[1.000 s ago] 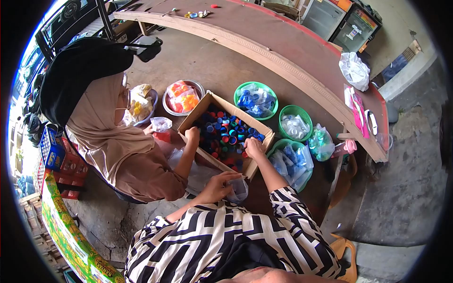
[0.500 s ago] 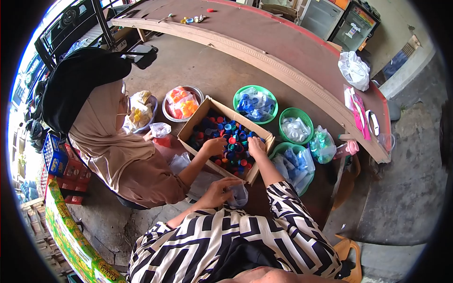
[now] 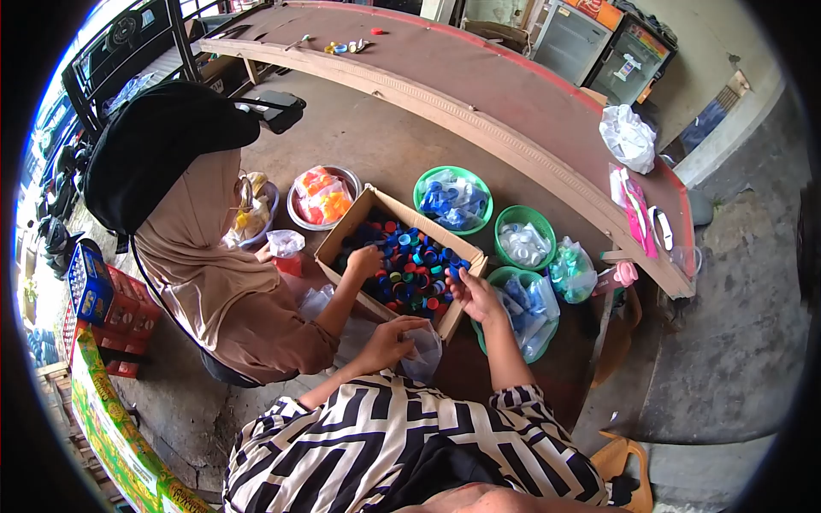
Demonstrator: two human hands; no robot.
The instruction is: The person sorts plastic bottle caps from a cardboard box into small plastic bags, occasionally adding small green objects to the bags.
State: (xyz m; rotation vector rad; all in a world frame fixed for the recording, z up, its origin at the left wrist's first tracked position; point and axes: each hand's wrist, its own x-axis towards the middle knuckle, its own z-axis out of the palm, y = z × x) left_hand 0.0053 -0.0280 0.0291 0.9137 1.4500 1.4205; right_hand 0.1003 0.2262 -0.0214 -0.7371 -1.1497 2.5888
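Note:
A cardboard box (image 3: 342,232) full of loose bottle caps (image 3: 412,267) in blue, red, green and black stands in front of me. My right hand (image 3: 475,297) is raised at the box's right edge, its fingers closed on a blue bottle cap (image 3: 457,270). Below the box's near edge, my left hand (image 3: 386,344) grips the top of a clear plastic bag (image 3: 422,356); the bag's contents are hard to make out. Across the box's left side reaches a co-worker's hand (image 3: 366,261), over the caps. The co-worker's other hand is by a small bag of red caps (image 3: 287,253).
Green baskets hold bagged blue caps (image 3: 451,201), clear-white caps (image 3: 523,245) and light-blue caps (image 3: 528,316). A metal bowl (image 3: 352,182) with orange bags sits behind the box. A long wooden rail (image 3: 479,126) borders the raised table. A co-worker (image 3: 214,256) sits close at left.
My right hand has come up out of the caps toward me and now shows a blue cap. The co-worker's hand has shifted slightly left. The whole view has moved a little.

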